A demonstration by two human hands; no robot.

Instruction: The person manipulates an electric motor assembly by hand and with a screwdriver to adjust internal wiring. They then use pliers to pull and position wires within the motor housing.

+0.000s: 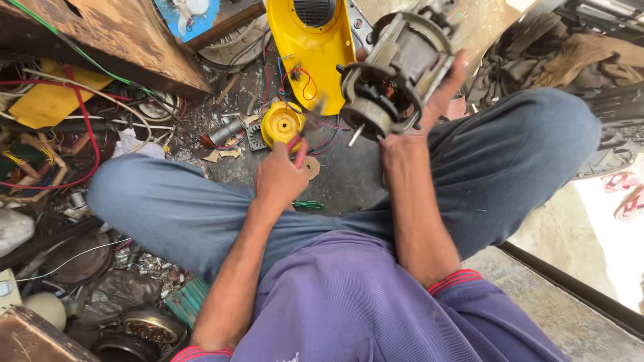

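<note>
Right hand [429, 114]: clamped round grey motor [396, 70], raised above knees.
Left hand [280, 177]: closed on red-handled tool [300, 153].
Advice: steady motor firmly; guide tip in squarely.

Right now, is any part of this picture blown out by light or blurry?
In the head view, the bright patch of ground at the lower right is washed out by sunlight; the grey metal electric motor in the right hand looks slightly soft; the red-handled tool in the left hand is smeared; the straight edges bow near the frame corners.
</note>
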